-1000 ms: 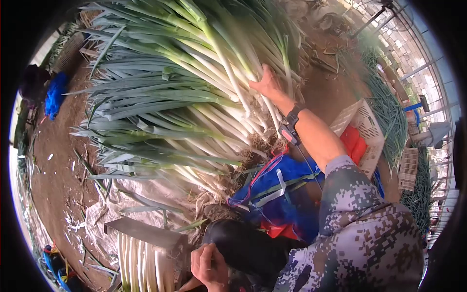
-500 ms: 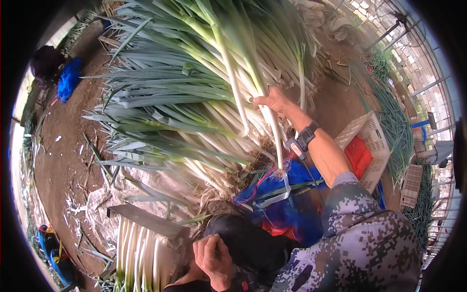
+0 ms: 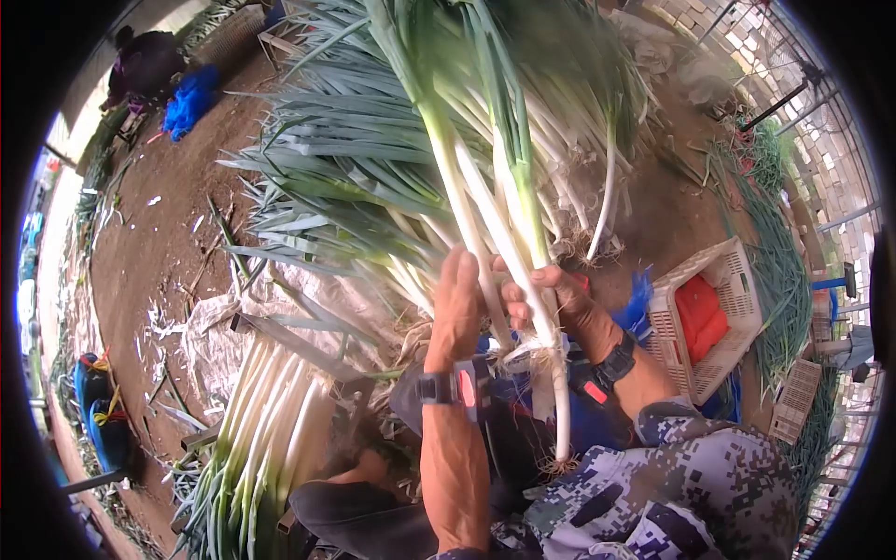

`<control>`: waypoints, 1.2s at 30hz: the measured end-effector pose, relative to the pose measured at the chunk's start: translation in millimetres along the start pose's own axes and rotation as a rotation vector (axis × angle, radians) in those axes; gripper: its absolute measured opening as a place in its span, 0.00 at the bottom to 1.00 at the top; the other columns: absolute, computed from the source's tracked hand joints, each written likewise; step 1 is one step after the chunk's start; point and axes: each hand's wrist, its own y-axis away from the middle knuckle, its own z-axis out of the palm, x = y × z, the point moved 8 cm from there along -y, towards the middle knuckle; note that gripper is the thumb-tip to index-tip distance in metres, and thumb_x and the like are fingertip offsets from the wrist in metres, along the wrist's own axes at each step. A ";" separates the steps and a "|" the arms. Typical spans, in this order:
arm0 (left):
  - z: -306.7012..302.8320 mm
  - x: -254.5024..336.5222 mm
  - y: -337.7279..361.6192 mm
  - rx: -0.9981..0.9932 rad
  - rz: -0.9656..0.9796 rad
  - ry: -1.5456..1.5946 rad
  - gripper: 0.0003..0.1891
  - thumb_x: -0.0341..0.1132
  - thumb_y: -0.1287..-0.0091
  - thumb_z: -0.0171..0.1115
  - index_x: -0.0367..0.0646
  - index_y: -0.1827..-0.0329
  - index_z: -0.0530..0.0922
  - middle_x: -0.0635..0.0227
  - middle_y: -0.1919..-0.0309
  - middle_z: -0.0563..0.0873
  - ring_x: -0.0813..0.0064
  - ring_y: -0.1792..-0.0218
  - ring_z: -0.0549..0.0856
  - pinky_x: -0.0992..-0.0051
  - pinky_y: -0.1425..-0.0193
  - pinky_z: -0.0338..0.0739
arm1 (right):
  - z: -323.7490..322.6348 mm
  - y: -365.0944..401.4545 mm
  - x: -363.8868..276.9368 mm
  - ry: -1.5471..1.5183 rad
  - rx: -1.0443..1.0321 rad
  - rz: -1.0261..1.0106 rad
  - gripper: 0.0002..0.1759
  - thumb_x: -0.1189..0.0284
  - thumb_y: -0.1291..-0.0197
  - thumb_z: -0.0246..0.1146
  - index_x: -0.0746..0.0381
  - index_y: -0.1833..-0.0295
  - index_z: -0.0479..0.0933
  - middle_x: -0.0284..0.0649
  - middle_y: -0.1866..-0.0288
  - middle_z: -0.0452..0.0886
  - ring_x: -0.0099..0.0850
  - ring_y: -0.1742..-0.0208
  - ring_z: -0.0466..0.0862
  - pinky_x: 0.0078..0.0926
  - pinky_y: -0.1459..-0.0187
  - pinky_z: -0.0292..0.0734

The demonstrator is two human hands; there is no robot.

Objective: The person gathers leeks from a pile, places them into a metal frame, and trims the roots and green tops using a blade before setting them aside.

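Note:
Several long green onions (image 3: 499,224), with white stalks and bare roots, slant down in front of me. My right hand (image 3: 569,303) is wrapped around their lower white parts. My left hand (image 3: 456,308) is closed against the leftmost stalk, its fingers partly hidden; dark bands circle both wrists. One stalk hangs lower, its roots (image 3: 557,463) over my lap. Behind lies a big heap of green onions (image 3: 355,159). To the left, trimmed white stalks (image 3: 266,401) sit in a metal-edged rack (image 3: 299,347).
At right stands a white plastic crate (image 3: 663,322) with red cloth (image 3: 705,317) inside. Beyond it are loose green leaves (image 3: 770,243). A pale woven sack (image 3: 219,331) spreads at left on the dirt floor (image 3: 168,252). A person (image 3: 145,70) is far back left, near a blue bundle (image 3: 191,101).
My right hand has drawn the green onions from the heap toward my lap. My left hand has risen from beside the rack to meet them. The view has shifted slightly.

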 end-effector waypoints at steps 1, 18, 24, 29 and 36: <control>-4.2 -5.5 -4.8 0.062 -0.046 -0.192 0.38 0.55 0.28 0.64 0.30 0.29 0.66 0.55 0.51 0.83 0.70 0.56 0.83 0.67 0.48 0.79 | -7.7 2.9 13.7 0.077 0.011 0.041 0.34 0.61 0.39 0.64 0.63 0.31 0.67 0.42 0.54 0.80 0.32 0.61 0.85 0.35 0.56 0.86; -83.8 -51.4 118.3 0.218 -0.202 -0.107 0.20 0.36 0.29 0.66 0.30 0.41 0.77 0.57 0.54 0.86 0.67 0.61 0.87 0.67 0.60 0.84 | -3.4 47.4 107.1 0.773 0.085 -0.022 0.29 0.54 0.30 0.54 0.66 0.35 0.75 0.36 0.45 0.80 0.26 0.47 0.78 0.28 0.43 0.74; -84.4 -58.8 146.1 0.255 -0.152 -0.298 0.19 0.34 0.32 0.67 0.27 0.45 0.78 0.58 0.60 0.86 0.67 0.64 0.87 0.65 0.61 0.85 | -3.2 46.1 149.0 0.804 0.071 -0.052 0.26 0.54 0.24 0.49 0.65 0.43 0.79 0.35 0.49 0.83 0.23 0.50 0.80 0.28 0.46 0.76; -92.8 -64.5 184.9 0.243 -0.160 -0.257 0.18 0.31 0.35 0.64 0.25 0.47 0.78 0.57 0.63 0.86 0.68 0.67 0.87 0.66 0.64 0.85 | -13.2 58.1 172.1 0.873 0.123 -0.031 0.28 0.53 0.25 0.47 0.66 0.43 0.79 0.39 0.52 0.85 0.25 0.51 0.82 0.28 0.48 0.79; -62.5 -50.2 265.0 0.281 -0.045 -0.194 0.19 0.30 0.38 0.63 0.25 0.47 0.78 0.57 0.61 0.87 0.72 0.69 0.85 0.72 0.64 0.82 | 10.2 30.8 208.2 -0.012 -0.062 0.208 0.25 0.57 0.27 0.51 0.66 0.40 0.77 0.47 0.49 0.86 0.37 0.51 0.88 0.38 0.45 0.84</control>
